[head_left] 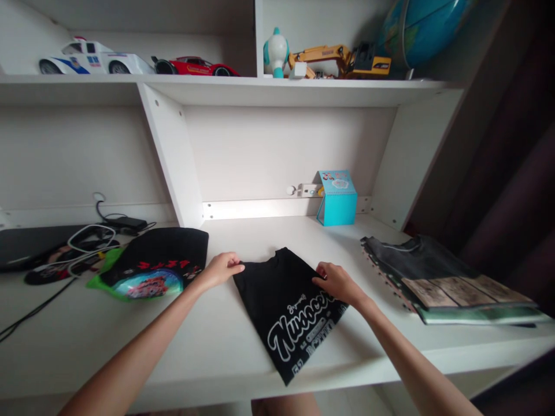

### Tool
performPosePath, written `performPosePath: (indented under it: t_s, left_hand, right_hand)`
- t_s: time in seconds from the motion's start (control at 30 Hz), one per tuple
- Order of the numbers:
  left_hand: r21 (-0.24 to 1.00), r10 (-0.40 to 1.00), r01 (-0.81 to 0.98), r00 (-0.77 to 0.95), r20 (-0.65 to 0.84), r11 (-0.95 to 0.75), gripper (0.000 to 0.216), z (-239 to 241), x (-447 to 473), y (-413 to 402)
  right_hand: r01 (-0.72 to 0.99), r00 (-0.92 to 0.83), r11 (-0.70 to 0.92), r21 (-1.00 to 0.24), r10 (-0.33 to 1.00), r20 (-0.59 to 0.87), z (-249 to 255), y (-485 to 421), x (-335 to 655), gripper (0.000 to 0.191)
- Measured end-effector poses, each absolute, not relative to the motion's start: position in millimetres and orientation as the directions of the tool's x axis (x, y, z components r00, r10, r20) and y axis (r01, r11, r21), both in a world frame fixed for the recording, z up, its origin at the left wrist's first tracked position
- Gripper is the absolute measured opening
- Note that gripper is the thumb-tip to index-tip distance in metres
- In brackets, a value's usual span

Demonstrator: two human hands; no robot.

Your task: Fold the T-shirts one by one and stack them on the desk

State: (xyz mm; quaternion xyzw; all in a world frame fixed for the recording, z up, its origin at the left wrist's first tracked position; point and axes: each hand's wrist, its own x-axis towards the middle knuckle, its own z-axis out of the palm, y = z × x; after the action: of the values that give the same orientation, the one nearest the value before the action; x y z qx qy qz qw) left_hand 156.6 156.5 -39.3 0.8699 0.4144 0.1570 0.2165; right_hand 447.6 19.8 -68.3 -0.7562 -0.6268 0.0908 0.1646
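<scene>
A folded black T-shirt [264, 294] with white lettering lies on the white desk [208, 352], turned at a slant so that one corner points at the front edge. My left hand [223, 268] pinches its upper left corner between thumb and fingers. On the other side, my right hand [336, 281] is closed on the shirt's upper right edge. The neckline sits at the top between both hands, and the print runs along the lower right part.
To the left lies a folded black shirt with a colourful print [151, 277], beside cables [89, 251] and a dark laptop [30, 242]. Folded clothes [442, 283] are stacked at right. A blue desk calendar [339, 205] stands at the back, under a shelf [303, 89] with toys.
</scene>
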Motion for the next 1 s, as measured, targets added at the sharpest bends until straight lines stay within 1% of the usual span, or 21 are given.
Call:
performPosePath:
  t_s: [0.03,0.13,0.17,0.2,0.3,0.33,0.4,0.47,0.5,0.6,0.63,0.7,0.77,0.8,0.87,0.93,1.0]
  left_hand:
    - [0.481,0.81,0.681,0.576,0.112,-0.552,0.019,-40,155,156]
    - [0.323,0.853,0.792,0.508,0.121,-0.518,0.022,-45,152,142]
    - [0.299,0.85,0.8,0.517,0.098,-0.52,0.027,-47,151,133]
    - [0.315,0.839,0.786,0.54,0.069,-0.532,0.033,-49,151,122]
    - [0.513,0.78,0.659,0.625,0.034,-0.55,0.056,-55,152,92]
    - [0.573,0.775,0.619,0.631,0.044,-0.536,0.062,-57,154,85]
    - [0.664,0.789,0.563,0.611,0.067,-0.492,0.068,-61,159,75]
    - [0.737,0.812,0.521,0.58,0.064,-0.43,0.068,-64,164,70]
    - [0.772,0.824,0.498,0.564,0.056,-0.394,0.067,-65,167,68]
    - [0.858,0.837,0.426,0.547,0.006,-0.285,0.064,-65,177,61]
    - [0.88,0.831,0.404,0.556,-0.019,-0.25,0.063,-63,181,58]
    - [0.914,0.807,0.366,0.586,-0.079,-0.176,0.062,-57,192,51]
    - [0.934,0.789,0.336,0.603,-0.114,-0.122,0.062,-48,210,44]
    - [0.943,0.787,0.312,0.609,-0.104,-0.117,0.062,-43,221,42]
    - [0.959,0.777,0.23,0.629,-0.017,-0.165,0.062,-33,251,39]
    - [0.959,0.741,0.114,0.66,0.124,-0.261,0.06,-21,289,39]
    - [0.932,0.686,0.007,0.679,0.262,-0.362,0.057,-10,333,40]
  right_hand:
    - [0.913,0.198,-0.16,-0.376,0.978,0.063,-68,16,449,0.013]
    - [0.895,0.195,-0.164,-0.414,0.98,0.035,-68,2,451,0.019]
    - [0.888,0.197,-0.167,-0.428,0.98,0.028,-68,-2,451,0.022]
    - [0.881,0.201,-0.17,-0.442,0.979,0.023,-68,-5,451,0.024]
    - [0.854,0.213,-0.178,-0.49,0.977,0.017,-69,-8,448,0.023]
    - [0.844,0.217,-0.179,-0.506,0.976,0.016,-68,-7,447,0.021]
    - [0.824,0.224,-0.177,-0.539,0.974,0.022,-67,-5,446,0.016]
    - [0.804,0.226,-0.163,-0.573,0.973,0.041,-65,-4,445,0.013]
    - [0.793,0.22,-0.148,-0.59,0.974,0.051,-64,-5,445,0.016]
    - [0.767,0.174,-0.081,-0.636,0.981,0.086,-60,-16,449,0.042]
    - [0.762,0.157,-0.055,-0.645,0.982,0.102,-58,-21,451,0.048]
    - [0.761,0.138,-0.015,-0.648,0.981,0.138,-54,-33,459,0.05]
    - [0.78,0.133,0.017,-0.626,0.973,0.191,-48,-46,471,0.047]
    - [0.796,0.134,0.027,-0.605,0.966,0.22,-43,-53,479,0.047]
    - [0.84,0.149,0.03,-0.541,0.947,0.284,-31,-68,502,0.047]
    - [0.881,0.18,0.008,-0.472,0.918,0.353,-15,-83,533,0.047]
    - [0.897,0.228,-0.028,-0.441,0.884,0.408,3,-98,572,0.047]
